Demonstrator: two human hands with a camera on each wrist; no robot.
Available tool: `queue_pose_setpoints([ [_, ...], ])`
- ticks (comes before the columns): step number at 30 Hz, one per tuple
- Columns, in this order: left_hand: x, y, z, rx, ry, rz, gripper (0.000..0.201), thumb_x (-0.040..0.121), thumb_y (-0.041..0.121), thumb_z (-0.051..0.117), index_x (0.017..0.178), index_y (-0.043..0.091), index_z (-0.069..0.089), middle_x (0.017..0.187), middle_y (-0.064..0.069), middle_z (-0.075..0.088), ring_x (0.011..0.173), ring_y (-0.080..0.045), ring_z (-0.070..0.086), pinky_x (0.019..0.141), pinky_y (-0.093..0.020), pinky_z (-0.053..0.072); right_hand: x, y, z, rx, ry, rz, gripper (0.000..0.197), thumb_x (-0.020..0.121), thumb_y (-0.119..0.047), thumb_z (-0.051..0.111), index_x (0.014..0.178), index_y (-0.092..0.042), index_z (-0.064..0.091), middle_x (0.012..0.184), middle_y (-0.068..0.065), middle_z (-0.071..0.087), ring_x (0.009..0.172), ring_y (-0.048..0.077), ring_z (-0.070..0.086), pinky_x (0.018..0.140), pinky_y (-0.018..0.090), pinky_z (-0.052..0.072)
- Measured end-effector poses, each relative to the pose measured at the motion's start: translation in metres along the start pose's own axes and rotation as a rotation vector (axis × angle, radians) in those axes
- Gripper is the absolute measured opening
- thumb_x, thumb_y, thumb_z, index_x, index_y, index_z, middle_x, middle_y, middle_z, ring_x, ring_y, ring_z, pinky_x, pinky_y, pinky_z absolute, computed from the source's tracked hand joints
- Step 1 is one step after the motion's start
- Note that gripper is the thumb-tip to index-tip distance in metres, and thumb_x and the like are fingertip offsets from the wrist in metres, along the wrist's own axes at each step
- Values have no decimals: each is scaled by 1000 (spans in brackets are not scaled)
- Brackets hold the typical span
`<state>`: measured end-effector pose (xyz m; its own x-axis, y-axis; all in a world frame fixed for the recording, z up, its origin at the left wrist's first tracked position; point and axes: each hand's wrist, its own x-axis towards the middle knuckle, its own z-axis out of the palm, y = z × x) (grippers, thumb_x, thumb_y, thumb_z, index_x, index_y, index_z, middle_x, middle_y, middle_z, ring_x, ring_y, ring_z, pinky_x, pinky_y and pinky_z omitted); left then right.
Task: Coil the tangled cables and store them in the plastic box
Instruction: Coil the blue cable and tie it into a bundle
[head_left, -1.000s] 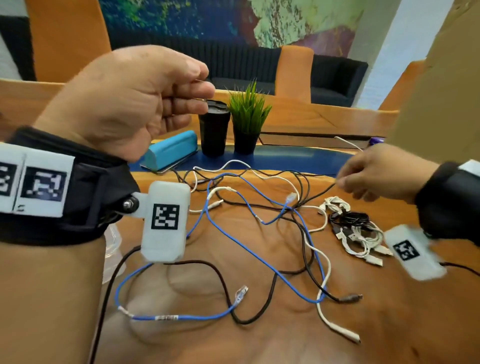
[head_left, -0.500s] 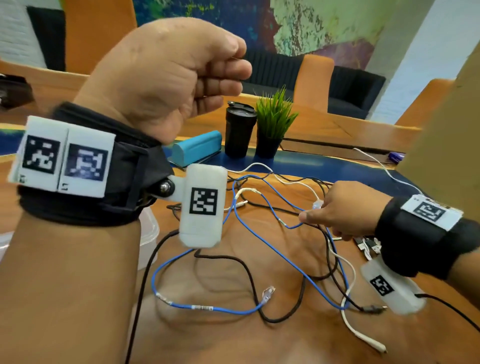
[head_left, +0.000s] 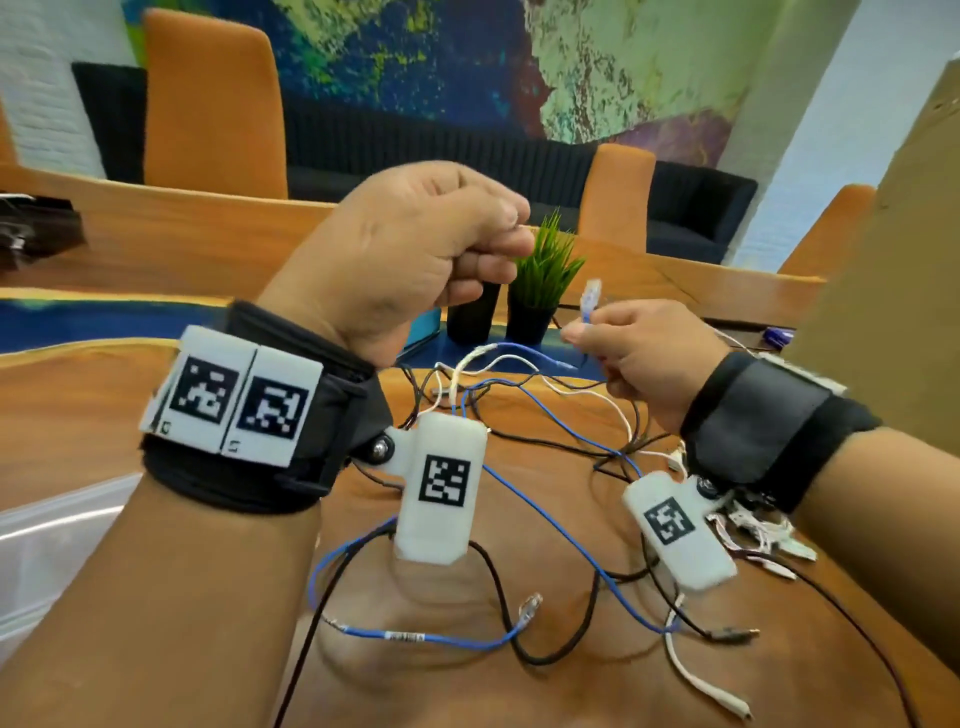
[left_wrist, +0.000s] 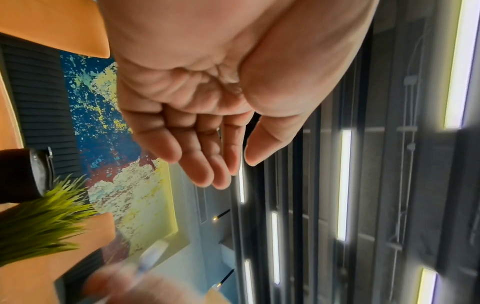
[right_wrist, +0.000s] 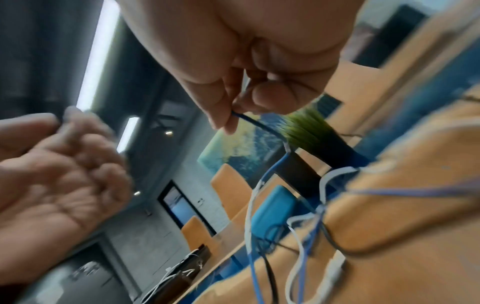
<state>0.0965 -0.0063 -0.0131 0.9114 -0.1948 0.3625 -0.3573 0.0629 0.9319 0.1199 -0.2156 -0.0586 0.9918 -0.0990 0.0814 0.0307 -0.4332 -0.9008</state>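
Observation:
A tangle of blue (head_left: 545, 519), black (head_left: 519, 613) and white (head_left: 691, 675) cables lies spread on the wooden table (head_left: 78, 415). My right hand (head_left: 582, 332) pinches the blue cable just below its clear plug (head_left: 592, 293) and holds that end up above the table; the right wrist view shows the blue cable (right_wrist: 270, 170) trailing down from my right hand (right_wrist: 233, 115). My left hand (head_left: 498, 249) is raised to its left, fingers loosely curled; the left wrist view shows my left hand (left_wrist: 241, 164) with a bare palm. A clear plastic box (head_left: 52, 545) sits at the left edge.
A bundle of small coiled cables (head_left: 753, 530) lies under my right wrist. Behind the tangle stand a potted plant (head_left: 540, 280), a black cup (head_left: 472, 312) and a teal case (head_left: 426, 325). A cardboard wall (head_left: 883, 312) rises on the right. Orange chairs (head_left: 213, 104) stand behind.
My right hand went from the coiled bundle to the blue cable's plug end, pinched it and lifted it. My left hand stayed raised and drifted toward the middle.

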Motion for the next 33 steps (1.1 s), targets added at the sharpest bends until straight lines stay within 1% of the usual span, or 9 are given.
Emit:
queue_pose_setpoints([
  [4,15,10,19,530,32,279,26,90,14,62,111,26,71,105,1,70,90,-6,63,80,-19,49,-3,-52,-14,-410,-3,-345,20,89,-29,68,81,-12,74,67,4,60,62,13,50,59,34,48],
  [7,29,39,29,1074,-161,516,39,92,19,58,129,30,63,118,4,63,107,-13,58,89,-20,40,-5,-76,-23,-616,10,-513,20,89,-28,66,82,-10,73,73,7,64,69,22,58,67,36,49],
  [10,41,57,32,1348,-290,513,31,91,27,49,118,24,65,102,-2,70,94,-26,62,79,-35,48,-5,-88,-31,-690,22,-605,20,89,-23,63,76,-9,68,68,6,61,67,23,58,64,34,46],
  [13,44,75,28,1468,-308,523,21,98,29,53,110,21,68,96,1,70,91,-25,62,79,-40,50,-7,-89,-39,-540,-19,-656,16,89,-23,64,78,-13,68,72,5,67,68,16,61,66,32,50],
  [17,37,100,16,1328,-284,491,18,100,24,56,109,26,71,87,13,68,85,-8,63,77,-23,50,-13,-86,-44,-129,-269,-497,13,94,-14,61,81,-13,64,78,4,69,73,10,64,75,30,51],
  [20,29,111,0,1251,-286,409,20,101,21,53,107,28,71,78,15,67,79,3,62,63,-5,41,-12,-84,-45,99,-271,-488,11,94,-9,59,84,-14,62,77,7,66,72,14,65,73,33,49],
  [24,14,110,-4,1049,-374,235,19,99,29,56,98,17,72,80,3,74,77,-9,71,69,-21,52,-17,-94,-38,200,-128,-652,12,91,0,61,84,-8,66,70,9,59,65,22,55,60,27,51],
  [28,10,112,6,588,-263,104,21,99,17,57,95,2,71,73,-5,70,70,-25,71,83,-43,57,-23,-112,-32,211,-36,-756,9,89,0,64,89,-6,72,68,13,58,58,19,53,56,34,50],
  [33,11,118,11,-14,-284,-113,19,96,21,51,92,12,67,68,5,62,65,-13,67,72,-31,53,-31,-110,-25,112,-128,-516,32,84,2,69,110,-12,58,70,12,59,62,24,61,63,44,59],
])
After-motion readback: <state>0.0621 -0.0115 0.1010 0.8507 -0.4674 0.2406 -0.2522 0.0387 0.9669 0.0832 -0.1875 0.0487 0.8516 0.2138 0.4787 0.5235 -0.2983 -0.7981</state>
